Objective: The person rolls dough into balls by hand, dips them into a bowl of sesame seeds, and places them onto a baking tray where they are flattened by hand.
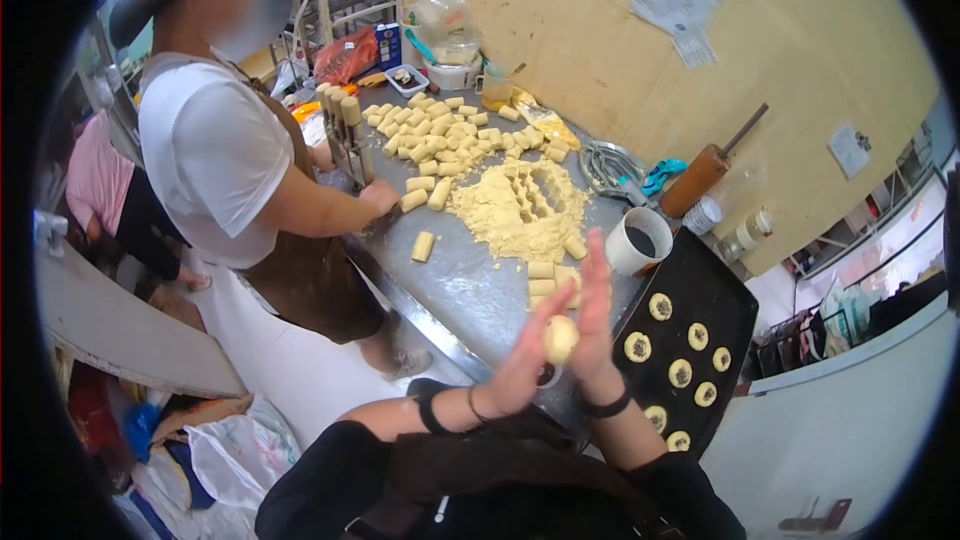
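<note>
A pale yellow dough ball (560,337) sits between my two palms, above the near edge of the metal table (470,285). My left hand (522,365) presses it from the left with fingers stretched out. My right hand (594,308) presses from the right, fingers pointing up. Both wrists wear black bands. Just beyond lie a few cut dough pieces (545,275) and a crumbly dough heap (520,205).
A black tray (725,305) at the right holds several round biscuits topped with dark seeds. A white cup (638,240) of dark seeds stands beside it. Several dough logs (435,135) cover the far table. A co-worker (240,160) in a brown apron stands left, a hand on the table.
</note>
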`<act>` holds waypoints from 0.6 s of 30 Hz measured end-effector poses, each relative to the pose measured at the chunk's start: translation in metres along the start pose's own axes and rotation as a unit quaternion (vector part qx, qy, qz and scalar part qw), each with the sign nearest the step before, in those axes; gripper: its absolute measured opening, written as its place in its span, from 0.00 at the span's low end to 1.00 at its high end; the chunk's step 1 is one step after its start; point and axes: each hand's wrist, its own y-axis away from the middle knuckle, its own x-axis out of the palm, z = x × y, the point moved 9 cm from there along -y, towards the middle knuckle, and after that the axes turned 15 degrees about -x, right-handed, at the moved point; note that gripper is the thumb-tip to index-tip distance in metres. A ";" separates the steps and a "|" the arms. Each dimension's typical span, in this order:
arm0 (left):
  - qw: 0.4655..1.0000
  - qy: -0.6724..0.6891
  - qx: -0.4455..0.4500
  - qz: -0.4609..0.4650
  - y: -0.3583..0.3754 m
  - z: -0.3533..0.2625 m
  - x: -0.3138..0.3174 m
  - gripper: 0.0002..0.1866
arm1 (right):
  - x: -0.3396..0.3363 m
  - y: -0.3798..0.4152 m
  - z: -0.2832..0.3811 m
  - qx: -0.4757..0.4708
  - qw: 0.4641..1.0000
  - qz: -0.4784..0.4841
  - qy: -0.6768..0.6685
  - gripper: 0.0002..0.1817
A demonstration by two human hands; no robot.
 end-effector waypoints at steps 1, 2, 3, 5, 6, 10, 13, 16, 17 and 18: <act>0.999 0.039 0.002 -0.034 -0.005 -0.016 -0.016 0.43 | 0.007 0.012 -0.010 0.047 0.992 0.072 0.087 0.47; 0.995 0.077 0.004 -0.067 -0.010 -0.029 -0.034 0.43 | 0.012 0.026 -0.019 0.093 0.970 0.143 0.173 0.47; 0.992 0.072 0.035 -0.099 -0.013 -0.041 -0.053 0.42 | 0.018 0.041 -0.027 0.135 0.933 0.211 0.257 0.47; 0.982 0.057 0.092 -0.157 -0.019 -0.055 -0.084 0.41 | 0.052 0.053 -0.013 0.083 0.937 0.254 0.225 0.46; 0.987 0.023 0.055 -0.150 -0.022 -0.035 -0.084 0.40 | 0.052 0.046 -0.006 0.058 0.941 0.245 0.225 0.46; 0.996 -0.062 -0.019 -0.068 -0.008 0.021 -0.050 0.41 | 0.018 0.005 -0.009 0.037 0.961 0.144 0.233 0.43; 0.997 0.053 -0.014 -0.045 -0.007 0.001 -0.031 0.40 | -0.013 0.011 -0.020 0.070 0.933 0.139 0.324 0.41; 0.980 0.161 -0.032 -0.113 -0.028 -0.015 -0.054 0.37 | 0.013 0.038 -0.013 0.054 0.929 0.196 0.308 0.40; 0.981 0.156 -0.074 -0.088 -0.032 -0.004 -0.051 0.37 | 0.025 0.046 -0.007 0.039 0.930 0.226 0.287 0.40; 0.980 0.152 -0.116 -0.062 -0.034 0.013 -0.050 0.37 | 0.030 0.046 0.001 0.005 0.920 0.250 0.303 0.39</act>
